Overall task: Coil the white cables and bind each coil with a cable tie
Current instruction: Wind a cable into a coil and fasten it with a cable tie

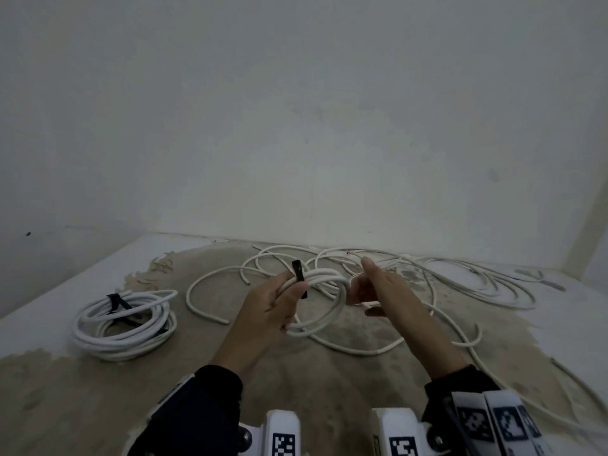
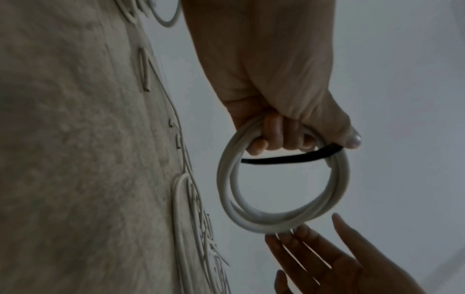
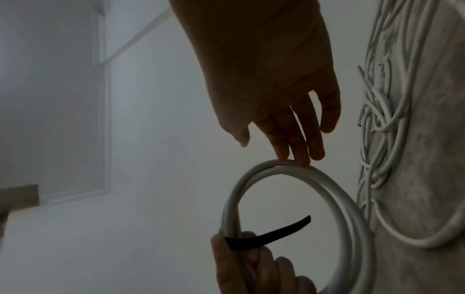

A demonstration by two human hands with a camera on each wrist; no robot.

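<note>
My left hand point(image 1: 279, 301) grips a small white cable coil point(image 1: 324, 302) held above the table, with a black cable tie point(image 1: 298, 274) pinned against the strands under the thumb. From the left wrist view the coil point(image 2: 284, 191) hangs below the curled fingers, and the tie point(image 2: 289, 158) crosses its top. My right hand point(image 1: 371, 291) is open, its straight fingertips point(image 3: 294, 157) touching the far side of the coil point(image 3: 297, 199). The tie's free end point(image 3: 276, 232) sticks out from the left thumb.
A larger bound coil point(image 1: 125, 324) with a black tie lies at the left of the table point(image 1: 82, 406). Loose white cables point(image 1: 444, 278) sprawl across the back and right side. A wall stands close behind.
</note>
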